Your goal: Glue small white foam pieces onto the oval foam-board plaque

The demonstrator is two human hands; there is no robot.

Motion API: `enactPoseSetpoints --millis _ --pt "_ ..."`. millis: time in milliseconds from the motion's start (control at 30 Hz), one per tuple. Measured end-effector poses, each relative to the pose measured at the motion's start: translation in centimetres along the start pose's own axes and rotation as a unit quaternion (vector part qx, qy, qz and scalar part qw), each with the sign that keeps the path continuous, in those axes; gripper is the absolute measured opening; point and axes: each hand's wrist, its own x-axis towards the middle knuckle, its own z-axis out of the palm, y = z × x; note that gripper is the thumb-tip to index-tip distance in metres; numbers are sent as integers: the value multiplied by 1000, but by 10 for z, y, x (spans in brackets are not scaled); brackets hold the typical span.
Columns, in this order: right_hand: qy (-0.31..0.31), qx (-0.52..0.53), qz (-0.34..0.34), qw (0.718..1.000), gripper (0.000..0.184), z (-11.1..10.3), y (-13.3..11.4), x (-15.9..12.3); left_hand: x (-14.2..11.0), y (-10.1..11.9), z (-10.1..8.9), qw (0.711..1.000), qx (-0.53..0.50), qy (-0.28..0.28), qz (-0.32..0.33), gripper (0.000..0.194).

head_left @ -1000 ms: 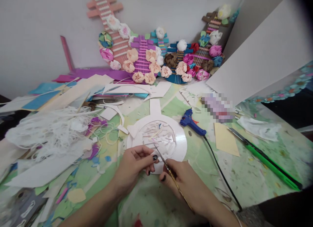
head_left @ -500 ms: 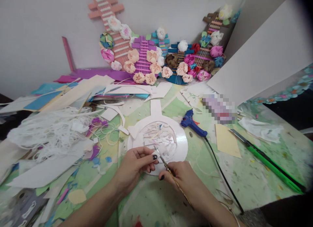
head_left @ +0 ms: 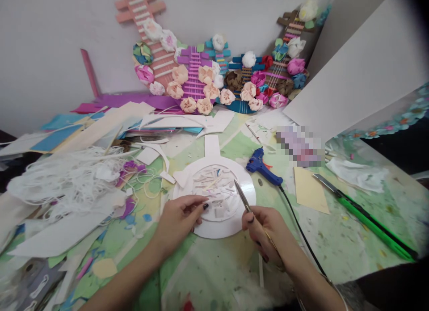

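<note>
My right hand (head_left: pixel 264 233) is closed around a pair of scissors (head_left: pixel 241 195). Their silver blades are together and point up and away, over the right side of a white ring-shaped card piece (head_left: pixel 250 186). The gold-coloured handles are partly hidden by the fingers. At the ring's lower left, my left hand (head_left: pixel 182 217) has thumb and fingertips pinched together; whatever is between them is too small or hidden to make out. Small paper scraps (head_left: pixel 214 183) fill the ring's middle. A narrow pale strip (head_left: pixel 261 271) shows below my right hand.
A blue glue gun (head_left: pixel 263 168) lies right of the ring, its black cord running forward. Farther right is a green utility knife (head_left: pixel 368 221) beside a cream card (head_left: pixel 310 190). Tangled white cord (head_left: pixel 67 177) and paper offcuts cover the left. Flower-decorated guitar shapes (head_left: pixel 196 78) lean against the wall.
The scissors have come away from the small white piece at my left fingertips and moved right with my right hand, tilting upward. My left hand has shifted slightly left.
</note>
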Motion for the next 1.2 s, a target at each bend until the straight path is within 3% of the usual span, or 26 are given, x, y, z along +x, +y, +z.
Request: enactPoseSetpoints --millis 133,233,667,867,1000,1200 --pt "-2 4 4 1000 45 -2 4 -5 -1 -2 -3 982 138 31 127 18" --pt "-4 2 11 1000 46 -1 4 -7 1 -2 -5 975 165 -2 151 19" --pt "30 -41 47 998 36 -14 6 -13 1 -1 -5 969 180 54 160 6" --pt "77 -97 77 989 35 -30 20 -20 2 4 -13 975 120 133 134 7" --pt "100 -130 96 982 38 -41 34 -24 3 2 -14 980 124 101 117 5" --pt "134 -190 100 967 42 -49 50 -31 4 -5 -11 968 181 58 165 9"
